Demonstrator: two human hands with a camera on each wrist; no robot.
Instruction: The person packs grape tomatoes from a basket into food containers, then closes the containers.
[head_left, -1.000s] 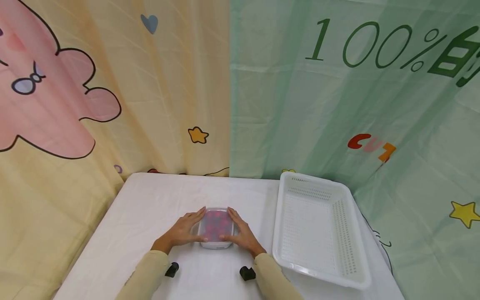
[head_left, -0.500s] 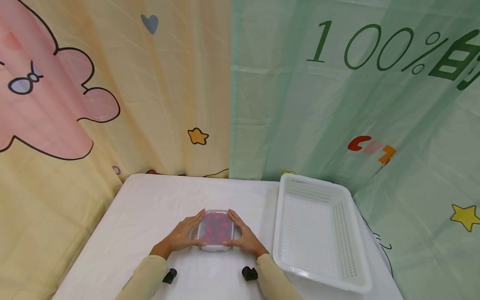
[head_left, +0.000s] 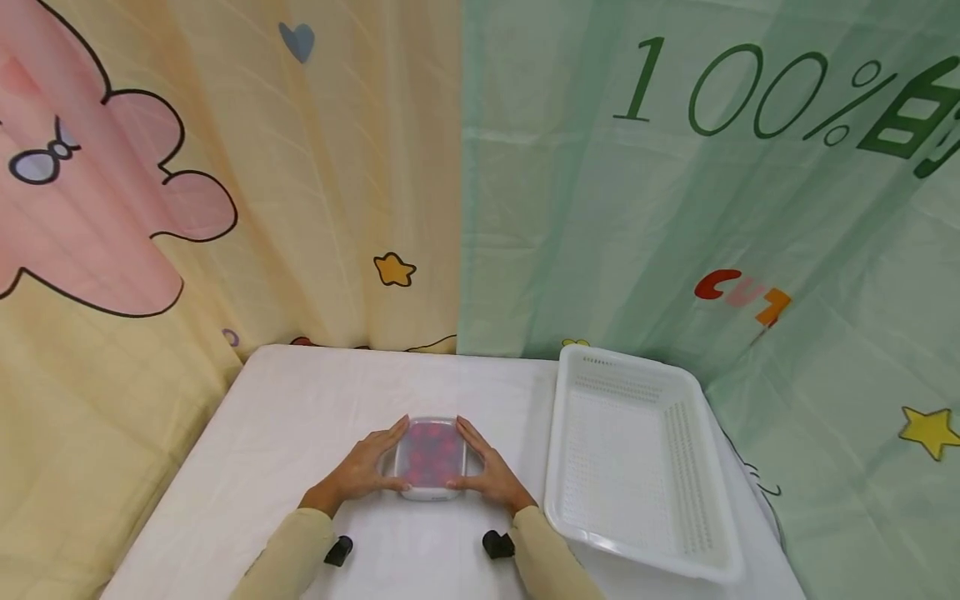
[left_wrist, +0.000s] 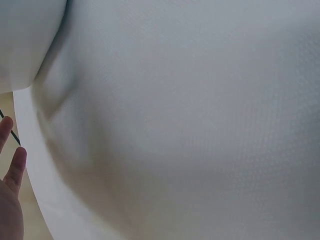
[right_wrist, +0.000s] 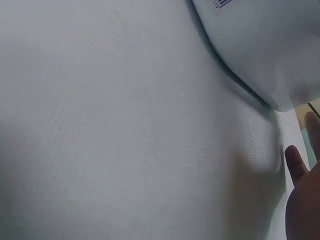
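Observation:
A white plastic food container (head_left: 429,493) sits on the white-covered table, in front of the person. Through its translucent lid (head_left: 432,454) show blurred pink-red things that I cannot tell apart. My left hand (head_left: 358,472) grips the container's left side, thumb at the near corner and forefinger at the far one. Mirroring it, my right hand (head_left: 495,477) holds the right side the same way. In the left wrist view the container's smooth wall (left_wrist: 27,45) fills the upper left corner. A barcode label (right_wrist: 222,3) marks the container in the right wrist view.
A large white perforated plastic basket (head_left: 557,450) stands to the right of the container on the table (head_left: 315,383). Printed curtains (head_left: 420,167) hang behind and at both sides. Black mounts (head_left: 498,546) sit at both wrists.
Both thumbs have slid slightly outward along the container's near edge, toward its corners. The container stays in about the same place, and the basket has not moved.

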